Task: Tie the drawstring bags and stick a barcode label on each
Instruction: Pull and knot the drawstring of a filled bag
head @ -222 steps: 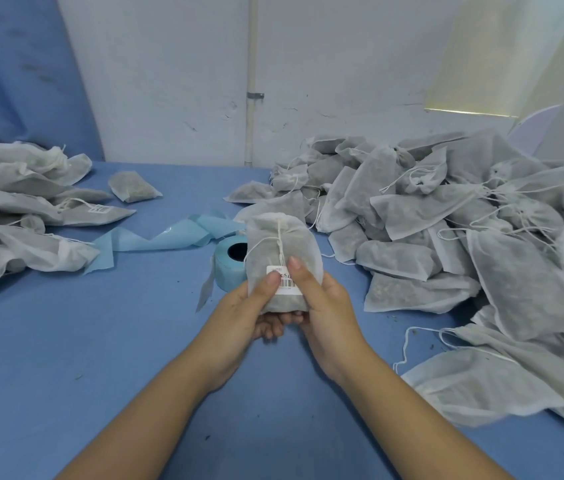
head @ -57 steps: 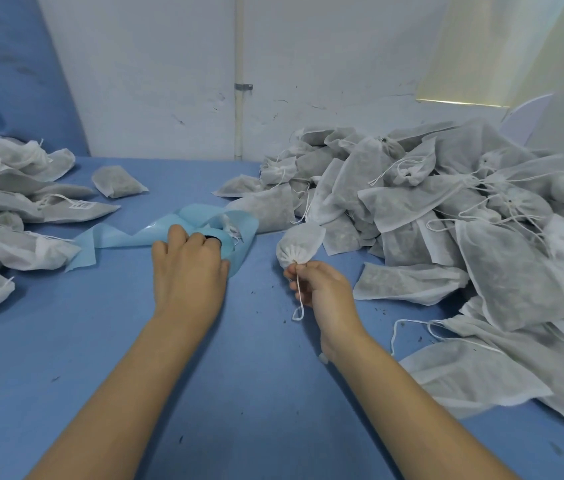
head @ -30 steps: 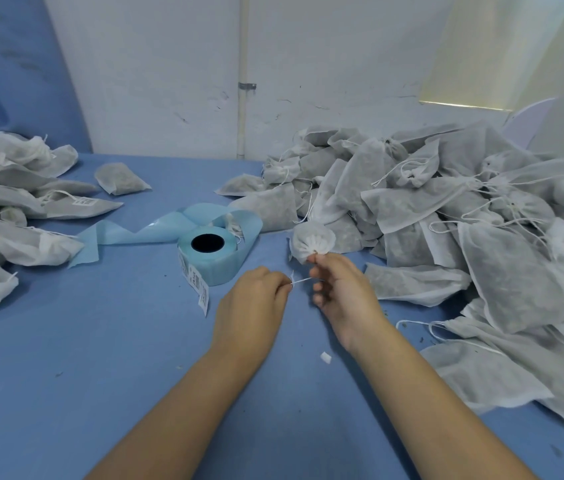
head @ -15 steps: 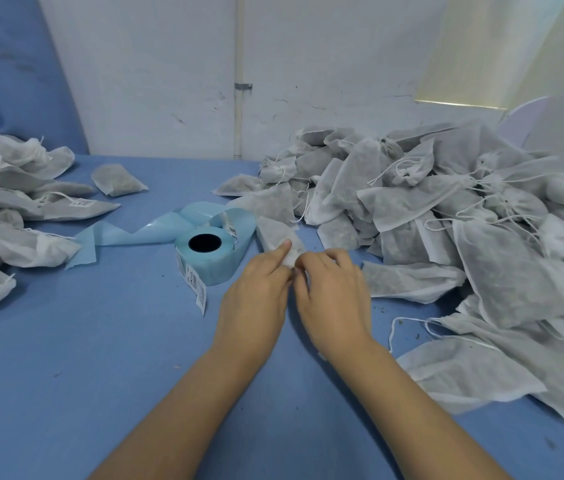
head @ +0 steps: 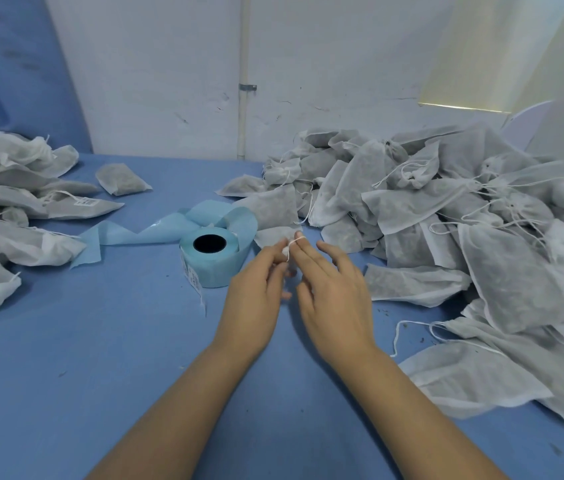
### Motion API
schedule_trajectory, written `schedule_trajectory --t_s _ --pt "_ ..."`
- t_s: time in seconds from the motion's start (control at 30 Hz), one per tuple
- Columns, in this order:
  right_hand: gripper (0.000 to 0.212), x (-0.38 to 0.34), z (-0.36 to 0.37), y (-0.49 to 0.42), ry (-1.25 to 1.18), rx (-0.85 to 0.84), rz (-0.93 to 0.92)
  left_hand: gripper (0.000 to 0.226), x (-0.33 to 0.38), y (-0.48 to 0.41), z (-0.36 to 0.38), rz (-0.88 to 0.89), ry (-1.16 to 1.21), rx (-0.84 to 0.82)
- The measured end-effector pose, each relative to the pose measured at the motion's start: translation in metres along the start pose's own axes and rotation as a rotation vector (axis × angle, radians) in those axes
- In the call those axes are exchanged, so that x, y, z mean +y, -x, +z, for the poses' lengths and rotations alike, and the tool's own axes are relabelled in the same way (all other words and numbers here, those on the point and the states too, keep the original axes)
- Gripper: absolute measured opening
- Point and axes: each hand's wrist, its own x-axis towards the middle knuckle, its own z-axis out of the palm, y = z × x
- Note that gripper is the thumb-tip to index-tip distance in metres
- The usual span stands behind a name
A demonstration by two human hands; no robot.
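Drawstring (head: 297, 240) of thin white cord ran from our left hand's (head: 256, 289) pinching fingertips over our right hand's (head: 334, 289) straight, spread fingers. Its small grey nonwoven bag (head: 271, 235) lay at twelve o'clock just beyond both, left hand nearer; pale-blue label roll (head: 209, 261) sat at nine.

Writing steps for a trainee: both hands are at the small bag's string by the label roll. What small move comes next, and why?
Probably draw the string tight to finish tying: it loops over a finger of the right hand, the left hand pinches it, and the bag shows no label, so the label roll waits.
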Motion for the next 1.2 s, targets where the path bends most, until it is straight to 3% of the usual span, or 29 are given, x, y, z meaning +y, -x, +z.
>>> schedule_trajectory --t_s 0.37,0.47,0.63,0.87,1.2 --pt "0.024 0.011 0.006 0.000 -0.531 0.075 0.353 0.012 -0.003 0.005 0.002 -0.023 -0.142 -0.168" --pt "0.028 0.012 0.003 -0.002 -0.728 0.097 0.508 0.013 -0.003 0.007 0.001 0.003 -0.187 -0.232" --pt "0.017 0.014 0.001 -0.006 -1.032 0.114 0.648 0.017 -0.004 0.005 0.002 -0.024 -0.163 -0.178" --pt "0.010 0.011 0.002 -0.006 -1.037 -0.027 0.572 0.018 -0.005 0.003 -0.001 -0.090 -0.001 0.021" --pt "0.012 0.007 0.005 -0.005 -0.835 -0.085 0.455 0.016 0.000 0.005 -0.001 -0.034 -0.130 0.053"
